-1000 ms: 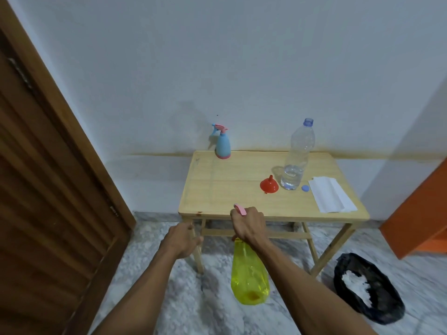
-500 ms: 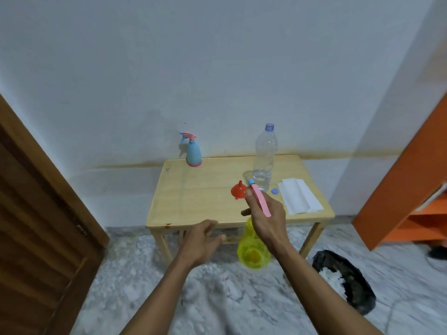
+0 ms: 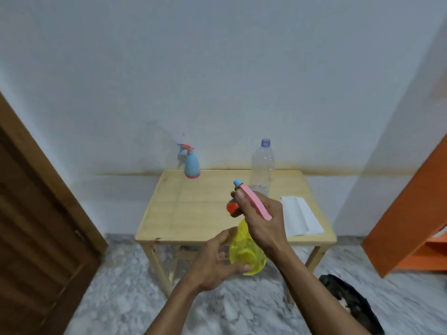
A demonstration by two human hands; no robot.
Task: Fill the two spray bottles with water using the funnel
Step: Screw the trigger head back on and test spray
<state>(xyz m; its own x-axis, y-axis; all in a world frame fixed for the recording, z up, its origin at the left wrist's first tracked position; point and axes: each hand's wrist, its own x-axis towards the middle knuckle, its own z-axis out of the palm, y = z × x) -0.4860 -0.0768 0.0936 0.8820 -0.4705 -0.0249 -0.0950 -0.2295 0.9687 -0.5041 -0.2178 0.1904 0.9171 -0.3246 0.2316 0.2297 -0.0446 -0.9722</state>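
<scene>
The right hand (image 3: 262, 220) grips the yellow spray bottle (image 3: 244, 250) by its pink sprayer head, held above the near edge of the wooden surface (image 3: 193, 209). The left hand (image 3: 215, 262) cups the bottle's base, fingers loosely curled against it. Far left stands the blue spray bottle (image 3: 191, 163); the red funnel (image 3: 232, 207) and the clear water bottle (image 3: 262, 165) sit right of centre.

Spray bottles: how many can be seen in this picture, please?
2. The blue spray bottle stands at the table's far left edge, near the wall. The yellow spray bottle is held before the table by the right hand and left hand.
</scene>
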